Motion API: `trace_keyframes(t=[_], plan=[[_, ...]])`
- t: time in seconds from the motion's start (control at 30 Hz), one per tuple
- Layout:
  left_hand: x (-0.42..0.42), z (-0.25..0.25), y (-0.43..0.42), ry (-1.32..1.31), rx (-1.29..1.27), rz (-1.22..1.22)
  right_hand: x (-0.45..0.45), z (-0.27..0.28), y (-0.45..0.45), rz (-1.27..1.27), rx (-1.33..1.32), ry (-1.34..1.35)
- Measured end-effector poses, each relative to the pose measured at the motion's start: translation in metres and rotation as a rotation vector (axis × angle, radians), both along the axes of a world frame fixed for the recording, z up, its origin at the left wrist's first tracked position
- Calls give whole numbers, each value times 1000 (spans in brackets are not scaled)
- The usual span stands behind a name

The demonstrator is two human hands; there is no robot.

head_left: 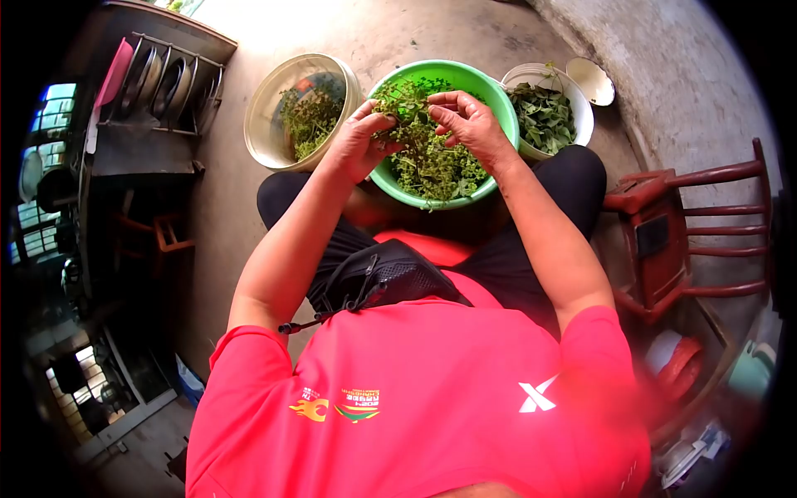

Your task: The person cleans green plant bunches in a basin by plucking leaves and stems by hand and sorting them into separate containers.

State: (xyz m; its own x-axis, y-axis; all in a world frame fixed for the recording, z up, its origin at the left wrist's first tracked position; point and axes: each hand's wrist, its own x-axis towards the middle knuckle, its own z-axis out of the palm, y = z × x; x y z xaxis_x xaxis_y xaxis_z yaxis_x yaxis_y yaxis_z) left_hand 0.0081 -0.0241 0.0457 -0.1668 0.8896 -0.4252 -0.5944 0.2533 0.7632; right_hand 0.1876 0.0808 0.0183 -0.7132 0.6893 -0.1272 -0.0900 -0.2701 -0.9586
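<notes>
My left hand (362, 139) is closed around a sprig of green leafy plant with small clustered heads (403, 104), above the left side of a green basin (504, 100). My right hand (470, 126) is just right of the sprig, its thumb and fingers bent together in a pinch; whatever is between them is too small to tell. Below both hands, the green basin holds a heap of similar sprigs (436, 170). It stands between my knees.
Left of the basin stands a cream bucket (259, 124) with more sprigs (309, 124). To the right, a white bucket (584, 116) holds green leaves (541, 116), beside a pale bowl (591, 81). A reddish wooden chair (660, 236) is at my right, a dish rack (170, 83) at far left.
</notes>
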Motion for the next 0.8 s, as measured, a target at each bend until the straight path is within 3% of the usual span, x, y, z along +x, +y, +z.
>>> trace_keyframes(t=[0.43, 0.53, 0.63, 0.8], plan=[[11, -1, 5, -53, -11, -57, 2, -10, 9, 62, -325, 82], [14, -3, 5, -24, -15, -74, 3, -9, 12, 104, -303, 39], [16, -2, 7, 3, -67, -67, 3, -12, 13, 178, -85, 5], [20, -8, 7, 176, -91, -74, -2, -17, 10, 31, 17, -274]])
